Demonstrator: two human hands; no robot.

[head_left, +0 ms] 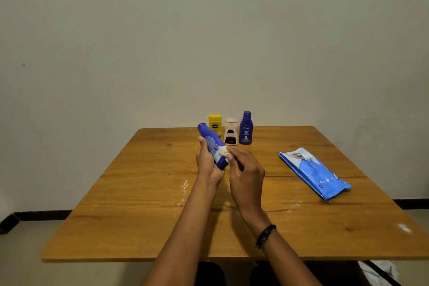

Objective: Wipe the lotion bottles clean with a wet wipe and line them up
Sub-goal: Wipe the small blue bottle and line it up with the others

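My left hand [207, 165] grips a blue lotion bottle [210, 141] by its lower end, holding it tilted above the table with its cap pointing up and to the left. My right hand [245, 174] pinches a small crumpled white wet wipe [223, 151] against the bottle's side. Behind them, at the table's far edge, three bottles stand upright close together: a yellow one [214, 122], a pale one with a dark label [231, 132] and a blue Nivea one [246, 128].
A blue pack of wet wipes [315, 175] lies flat on the right part of the wooden table [139, 204], a wipe sticking out of its opening. White smears mark the tabletop near the middle. A plain wall stands right behind the table.
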